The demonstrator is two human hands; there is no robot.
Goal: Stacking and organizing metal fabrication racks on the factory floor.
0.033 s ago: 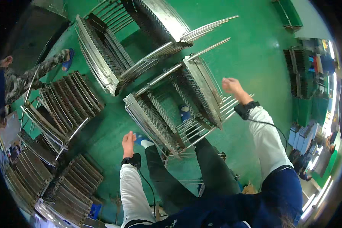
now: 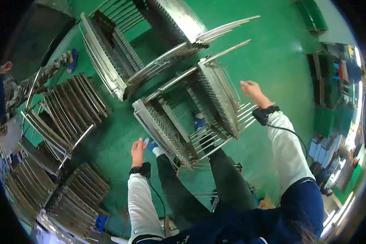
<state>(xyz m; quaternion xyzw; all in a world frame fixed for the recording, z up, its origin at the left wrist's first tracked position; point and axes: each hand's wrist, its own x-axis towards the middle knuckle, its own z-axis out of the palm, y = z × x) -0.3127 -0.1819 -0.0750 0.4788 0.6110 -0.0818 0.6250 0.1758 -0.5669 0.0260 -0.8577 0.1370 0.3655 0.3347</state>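
A metal slotted rack (image 2: 220, 93) with toothed inner walls and rod sides stands on the floor in front of my legs. My right hand (image 2: 253, 90) hovers beside its right wall, apart from it, fingers curled together and nothing visible in them. To the rack's lower left is my left hand (image 2: 138, 151), fingers drawn together, with no held object showing. Both wrists wear black bands with cables. A larger metal rack (image 2: 182, 18) of the same kind stands just beyond, close to the first one.
Brown slotted racks (image 2: 71, 110) crowd the left side, with more stacked parts (image 2: 30, 183) nearer me. Another person's camouflage-clad leg (image 2: 49, 69) is at the far left. Green floor (image 2: 272, 53) shows to the right, with dark racks (image 2: 319, 79) and pale blue boxes (image 2: 321, 150) along that side.
My right hand has shifted slightly right in the picture, and the racks in front appear a little farther right too. The left hand has barely moved.
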